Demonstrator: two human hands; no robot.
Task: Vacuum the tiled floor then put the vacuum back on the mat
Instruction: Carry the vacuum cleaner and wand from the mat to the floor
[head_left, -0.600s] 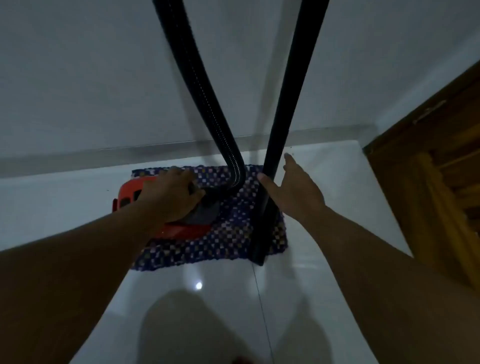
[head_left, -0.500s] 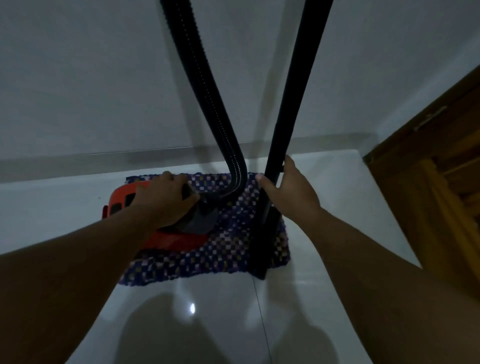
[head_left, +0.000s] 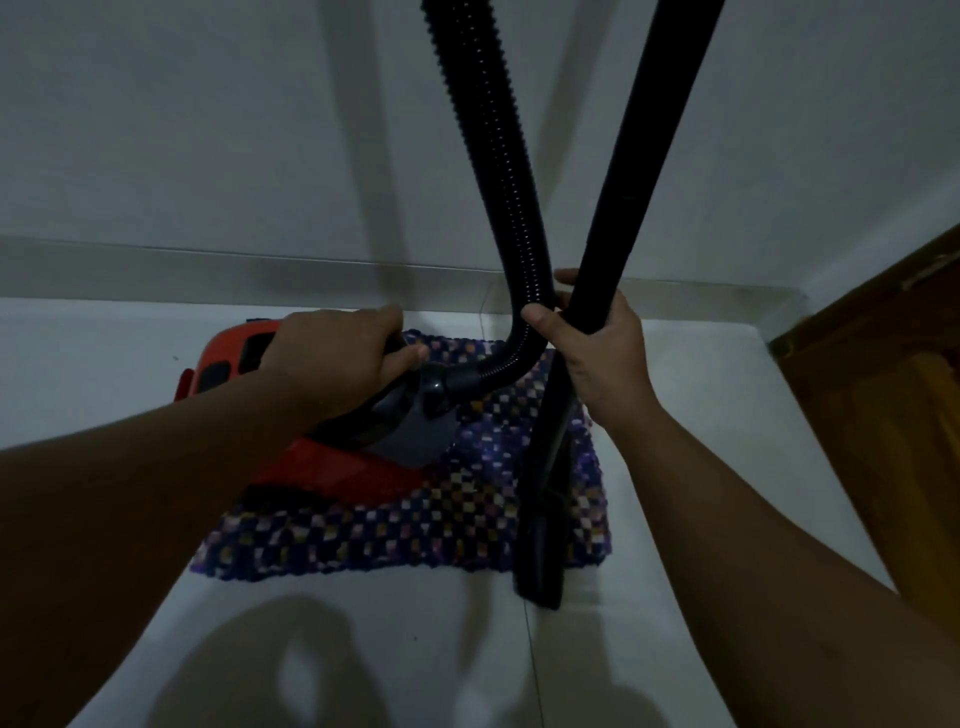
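Note:
A red and grey canister vacuum (head_left: 332, 467) sits on the left part of a purple checkered mat (head_left: 467, 525) by the wall. My left hand (head_left: 337, 358) is closed over the handle on top of the vacuum. A ribbed black hose (head_left: 493, 171) rises from the vacuum's front and leaves the top of the view. Beside it stands the straight black wand (head_left: 623, 208), its nozzle (head_left: 540, 566) resting at the mat's front right edge. My right hand (head_left: 597, 348) is wrapped around the wand low down.
White tiled floor (head_left: 426, 634) lies in front of the mat, with my shadow on it. A pale wall and grey skirting (head_left: 208, 270) run behind. A wooden door frame (head_left: 883, 395) stands at the right.
My right hand went from open beside the wand to closed around it. The view has moved closer to the vacuum; my left hand stays on the handle.

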